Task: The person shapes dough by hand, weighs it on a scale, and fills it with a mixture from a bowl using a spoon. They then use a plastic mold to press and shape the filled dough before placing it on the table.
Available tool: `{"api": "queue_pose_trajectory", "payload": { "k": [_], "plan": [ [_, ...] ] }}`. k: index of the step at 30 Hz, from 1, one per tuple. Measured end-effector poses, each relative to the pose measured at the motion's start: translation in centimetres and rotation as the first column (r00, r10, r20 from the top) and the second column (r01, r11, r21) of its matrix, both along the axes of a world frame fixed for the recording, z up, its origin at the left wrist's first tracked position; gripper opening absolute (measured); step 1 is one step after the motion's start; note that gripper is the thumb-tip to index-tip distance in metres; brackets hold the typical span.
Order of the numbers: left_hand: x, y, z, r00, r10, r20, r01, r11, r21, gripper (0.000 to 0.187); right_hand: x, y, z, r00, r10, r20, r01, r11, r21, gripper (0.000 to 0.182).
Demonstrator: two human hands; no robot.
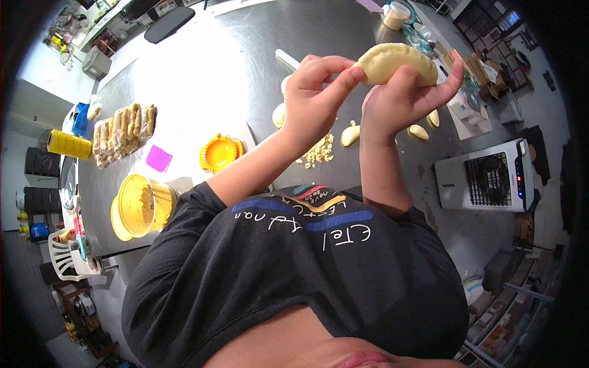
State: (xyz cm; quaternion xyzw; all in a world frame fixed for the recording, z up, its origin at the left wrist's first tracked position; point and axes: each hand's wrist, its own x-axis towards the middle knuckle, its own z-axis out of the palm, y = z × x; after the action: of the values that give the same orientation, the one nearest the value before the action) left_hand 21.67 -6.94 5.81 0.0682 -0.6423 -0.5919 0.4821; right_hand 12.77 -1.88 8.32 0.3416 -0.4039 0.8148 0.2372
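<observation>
A pale raw dough turnover [396, 63], half-moon shaped with a crimped edge, is held up above the metal table. My right hand [408, 92] supports it from below, thumb against its side and one finger stretched outward. At the turnover's left tip, my left hand [322, 86] pinches the edge between thumb and finger. Under my arms lie crumbled dough bits [319, 152] and another shaped dough piece [350, 134]. Smaller dough pieces [418, 132] rest near the table's right side. Partly behind my left hand is a round dough piece [279, 115].
An orange dough press [219, 153] lies left of my forearm. Nearby are a yellow tub [144, 205] with brownish filling, a purple scraper [159, 158], bagged rolled sticks [126, 132] and a yellow roll [69, 144]. A white air cooler [485, 175] stands on the right.
</observation>
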Motion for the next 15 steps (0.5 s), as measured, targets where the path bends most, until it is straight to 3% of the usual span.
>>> {"api": "queue_pose_trajectory", "payload": {
  "k": [2, 6, 9, 12, 15],
  "plan": [
    [0.0, 0.0, 0.2, 0.998, 0.058, 0.022, -0.056, 0.996, -0.075, 0.011, -0.2, 0.3, 0.2, 0.997, 0.065, 0.04, -0.065, 0.998, 0.009, 0.074],
    [-0.5, -0.1, 0.1, 0.993, 0.114, 0.022, -0.106, 0.967, -0.233, 0.011, -0.8, 0.9, -0.1, 0.997, 0.072, 0.014, -0.073, 0.996, 0.045, 0.073],
    [-1.5, 0.7, 0.2, 0.997, 0.068, 0.044, -0.062, 0.991, -0.115, 0.011, -1.5, 1.3, 0.0, 1.0, 0.01, 0.01, -0.01, 0.998, 0.066, 0.073],
    [-3.0, 1.4, 0.0, 0.995, 0.078, -0.069, -0.077, 0.997, 0.013, 0.011, -2.4, 1.6, -0.2, 0.999, 0.03, 0.029, -0.033, 0.996, 0.086, 0.073],
    [-4.0, 1.7, -0.4, 0.995, 0.095, -0.029, -0.093, 0.994, 0.059, 0.011, -3.4, 1.6, -1.0, 0.999, 0.016, 0.046, -0.019, 0.997, 0.078, 0.06]
  ]
}}
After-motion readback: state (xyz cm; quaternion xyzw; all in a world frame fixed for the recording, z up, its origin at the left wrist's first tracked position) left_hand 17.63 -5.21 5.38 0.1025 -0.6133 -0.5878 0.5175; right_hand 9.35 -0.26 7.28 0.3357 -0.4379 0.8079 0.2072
